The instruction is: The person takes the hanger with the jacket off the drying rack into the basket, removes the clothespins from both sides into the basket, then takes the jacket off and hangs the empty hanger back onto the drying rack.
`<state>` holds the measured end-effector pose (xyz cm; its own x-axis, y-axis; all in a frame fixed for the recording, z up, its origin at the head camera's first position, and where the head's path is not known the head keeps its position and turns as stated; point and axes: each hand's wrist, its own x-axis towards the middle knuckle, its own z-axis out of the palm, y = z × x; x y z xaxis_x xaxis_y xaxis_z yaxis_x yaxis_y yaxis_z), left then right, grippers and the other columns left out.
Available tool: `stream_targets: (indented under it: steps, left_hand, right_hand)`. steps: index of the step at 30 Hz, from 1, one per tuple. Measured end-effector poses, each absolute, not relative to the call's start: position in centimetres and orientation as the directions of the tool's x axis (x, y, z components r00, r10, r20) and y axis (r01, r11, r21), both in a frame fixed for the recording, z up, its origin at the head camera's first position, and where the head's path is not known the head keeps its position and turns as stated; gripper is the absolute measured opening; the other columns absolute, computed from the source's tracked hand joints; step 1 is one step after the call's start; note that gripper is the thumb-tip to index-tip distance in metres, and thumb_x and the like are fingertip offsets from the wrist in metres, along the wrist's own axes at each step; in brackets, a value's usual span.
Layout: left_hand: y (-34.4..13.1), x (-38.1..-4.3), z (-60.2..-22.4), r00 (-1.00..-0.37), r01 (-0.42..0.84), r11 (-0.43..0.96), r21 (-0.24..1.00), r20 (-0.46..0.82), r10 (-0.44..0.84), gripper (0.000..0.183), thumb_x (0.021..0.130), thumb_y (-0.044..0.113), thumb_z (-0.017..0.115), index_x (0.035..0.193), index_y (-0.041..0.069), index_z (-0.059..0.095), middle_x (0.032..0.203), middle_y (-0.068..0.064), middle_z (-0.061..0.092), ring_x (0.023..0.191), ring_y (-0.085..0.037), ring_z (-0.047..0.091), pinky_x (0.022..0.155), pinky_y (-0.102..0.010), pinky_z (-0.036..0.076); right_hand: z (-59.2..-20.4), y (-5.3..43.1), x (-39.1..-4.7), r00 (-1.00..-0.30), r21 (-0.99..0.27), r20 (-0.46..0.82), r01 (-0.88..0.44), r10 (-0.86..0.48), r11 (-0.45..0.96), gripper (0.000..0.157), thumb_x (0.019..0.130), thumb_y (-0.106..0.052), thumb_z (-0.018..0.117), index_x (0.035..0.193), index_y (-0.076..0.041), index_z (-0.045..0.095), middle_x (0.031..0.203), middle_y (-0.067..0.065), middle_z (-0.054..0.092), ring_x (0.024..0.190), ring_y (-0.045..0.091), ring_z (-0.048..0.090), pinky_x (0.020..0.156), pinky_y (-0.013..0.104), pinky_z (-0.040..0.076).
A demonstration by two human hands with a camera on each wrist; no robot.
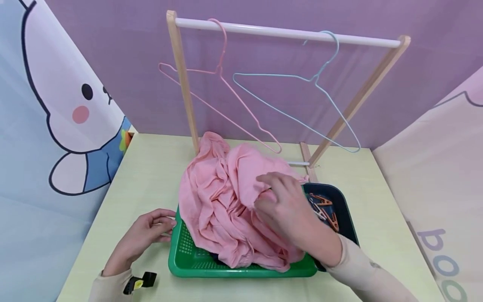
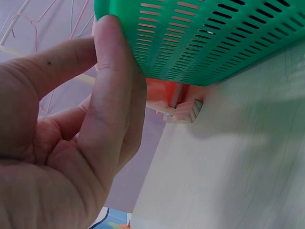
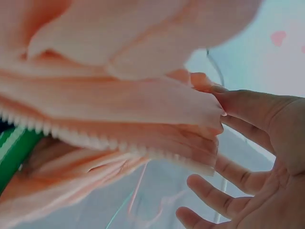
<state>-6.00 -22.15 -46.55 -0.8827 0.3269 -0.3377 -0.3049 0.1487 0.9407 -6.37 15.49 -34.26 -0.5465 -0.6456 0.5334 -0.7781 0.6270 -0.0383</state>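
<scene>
A large crumpled pink garment [image 1: 215,201] with a scalloped trim along one edge [image 3: 95,140] lies heaped in a green perforated basket [image 1: 245,273]. My right hand [image 1: 288,209] reaches over the heap from the right. Its thumb and index finger pinch a fold of the pink cloth, while the other fingers are spread, as the right wrist view shows. My left hand [image 1: 149,233] is at the basket's left side, its loosely bent fingertips touching the rim from outside. Most of the basket's inside is hidden under the cloth.
A wooden rack with a white rail [image 1: 264,30] stands behind, holding a pink hanger [image 1: 220,71] and a light blue hanger [image 1: 315,79]. Right of the basket, a dark tray [image 1: 345,209] contains several orange and white clips [image 1: 324,207]. Printed cloth walls border the pale table [image 1: 151,167].
</scene>
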Motion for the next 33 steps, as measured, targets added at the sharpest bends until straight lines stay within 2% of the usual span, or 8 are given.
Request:
stream_targets:
  steps: [7, 9, 14, 19, 21, 26, 28, 33]
  left_hand:
    - [-22.2, -6.0, -46.7, -0.882, -0.336, 0.152, 0.929, -0.367, 0.296, 0.046, 0.101, 0.015, 0.063, 0.135, -0.011, 0.048, 0.105, -0.018, 0.064, 0.089, -0.028, 0.070, 0.076, -0.041, 0.060]
    - [-22.2, -6.1, -46.8, -0.881, -0.342, 0.151, 0.927, -0.373, 0.292, 0.046, 0.101, 0.015, 0.063, 0.136, -0.010, 0.048, 0.105, -0.018, 0.064, 0.089, -0.028, 0.070, 0.076, -0.041, 0.060]
    - [-22.1, -6.1, -46.9, -0.879, -0.342, 0.146, 0.928, -0.371, 0.298, 0.046, 0.101, 0.015, 0.063, 0.136, -0.010, 0.047, 0.105, -0.018, 0.064, 0.090, -0.029, 0.070, 0.076, -0.042, 0.060]
    - [-22.0, -6.1, -46.9, -0.881, -0.338, 0.147, 0.930, -0.368, 0.298, 0.044, 0.101, 0.014, 0.062, 0.135, -0.011, 0.048, 0.104, -0.018, 0.063, 0.089, -0.028, 0.070, 0.076, -0.043, 0.060]
    - [-22.0, -6.1, -46.8, -0.881, -0.337, 0.150, 0.930, -0.367, 0.297, 0.044, 0.101, 0.013, 0.062, 0.134, -0.011, 0.048, 0.103, -0.018, 0.063, 0.089, -0.028, 0.070, 0.076, -0.043, 0.060]
    - [-22.0, -6.1, -46.7, -0.881, -0.333, 0.154, 0.930, -0.365, 0.301, 0.044, 0.100, 0.013, 0.063, 0.134, -0.011, 0.049, 0.103, -0.017, 0.063, 0.090, -0.028, 0.070, 0.076, -0.044, 0.060]
    - [-22.0, -6.2, -46.7, -0.880, -0.331, 0.154, 0.931, -0.364, 0.305, 0.044, 0.100, 0.013, 0.063, 0.134, -0.011, 0.049, 0.103, -0.017, 0.064, 0.090, -0.028, 0.070, 0.077, -0.044, 0.060]
    - [-22.1, -6.2, -46.7, -0.881, -0.321, 0.153, 0.934, -0.354, 0.314, 0.045, 0.100, 0.014, 0.063, 0.134, -0.012, 0.048, 0.103, -0.018, 0.064, 0.090, -0.028, 0.070, 0.076, -0.044, 0.060]
  right_hand:
    - [-35.6, 11.0, -4.4, -0.495, 0.058, 0.344, -0.837, -0.797, 0.545, 0.016, 0.075, -0.004, 0.076, 0.078, -0.020, 0.073, 0.128, 0.014, 0.054, 0.120, 0.040, 0.048, 0.097, 0.060, 0.042]
    - [-36.0, 9.8, -3.9, -0.478, 0.073, 0.285, -0.853, -0.831, 0.516, 0.004, 0.082, -0.019, 0.079, 0.081, -0.021, 0.076, 0.131, 0.012, 0.054, 0.122, 0.038, 0.046, 0.100, 0.061, 0.041]
    - [-36.4, 7.9, -3.3, -0.451, 0.116, 0.209, -0.870, -0.868, 0.480, 0.029, 0.085, -0.052, 0.076, 0.090, -0.024, 0.080, 0.135, 0.011, 0.052, 0.124, 0.035, 0.044, 0.105, 0.060, 0.036]
    - [-36.0, 7.8, -3.6, -0.497, 0.117, 0.192, -0.845, -0.846, 0.522, 0.006, 0.088, -0.030, 0.078, 0.092, -0.028, 0.080, 0.134, 0.009, 0.054, 0.124, 0.034, 0.044, 0.107, 0.060, 0.035]
    - [-35.6, 8.3, -3.7, -0.523, 0.100, 0.173, -0.834, -0.835, 0.543, 0.013, 0.086, -0.018, 0.078, 0.094, -0.029, 0.079, 0.134, 0.009, 0.053, 0.125, 0.034, 0.044, 0.107, 0.060, 0.034]
    - [-33.7, 10.4, -4.2, -0.565, 0.048, 0.194, -0.811, -0.802, 0.583, 0.012, 0.086, -0.025, 0.079, 0.097, -0.025, 0.073, 0.134, 0.009, 0.053, 0.124, 0.035, 0.046, 0.104, 0.061, 0.037]
    - [-33.0, 11.5, -4.9, -0.567, 0.036, 0.265, -0.803, -0.780, 0.595, 0.015, 0.087, -0.028, 0.079, 0.099, -0.022, 0.072, 0.131, 0.010, 0.055, 0.122, 0.034, 0.049, 0.101, 0.059, 0.040]
    - [-32.2, 13.9, -7.8, -0.592, -0.011, 0.406, -0.765, -0.696, 0.644, 0.024, 0.085, -0.020, 0.081, 0.107, -0.015, 0.072, 0.127, 0.015, 0.059, 0.115, 0.036, 0.056, 0.092, 0.058, 0.046]
